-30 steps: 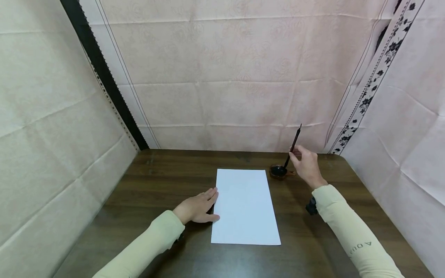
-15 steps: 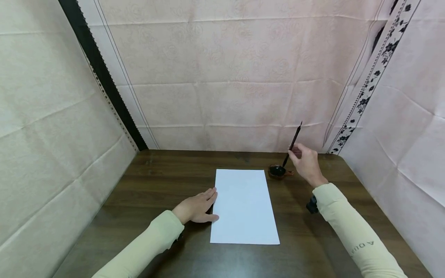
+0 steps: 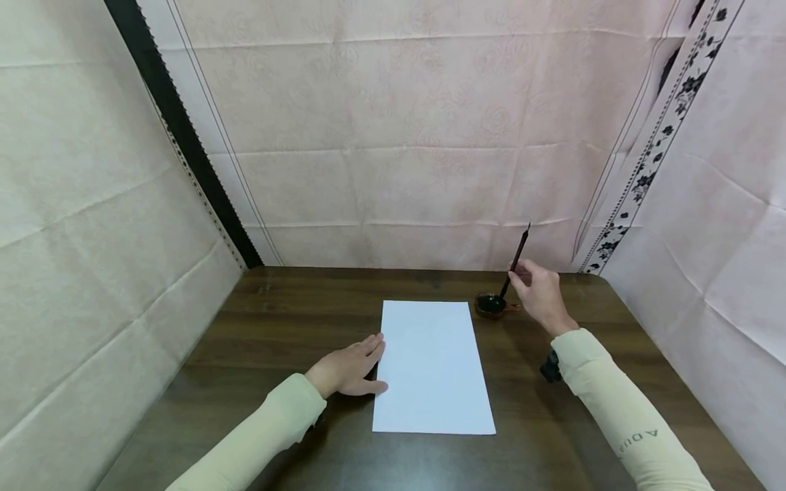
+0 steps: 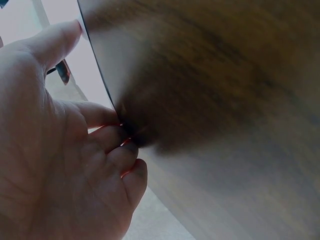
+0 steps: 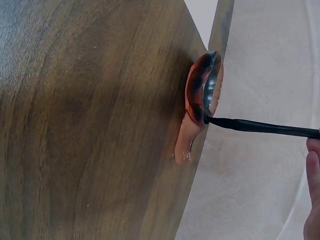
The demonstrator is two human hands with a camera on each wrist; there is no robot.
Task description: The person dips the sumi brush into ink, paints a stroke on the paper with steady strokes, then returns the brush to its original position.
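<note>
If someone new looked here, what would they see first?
Probably the white paper on the brown table, touched by the left hand at its left edge. Then the dark brush in the right hand, its lower end at the small dish beside the paper's far right corner.

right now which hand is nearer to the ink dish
Right. The right hand is just right of the ink dish, pinching a brush whose tip meets the dish. The left hand rests at the left edge of the paper, across the sheet from it.
</note>
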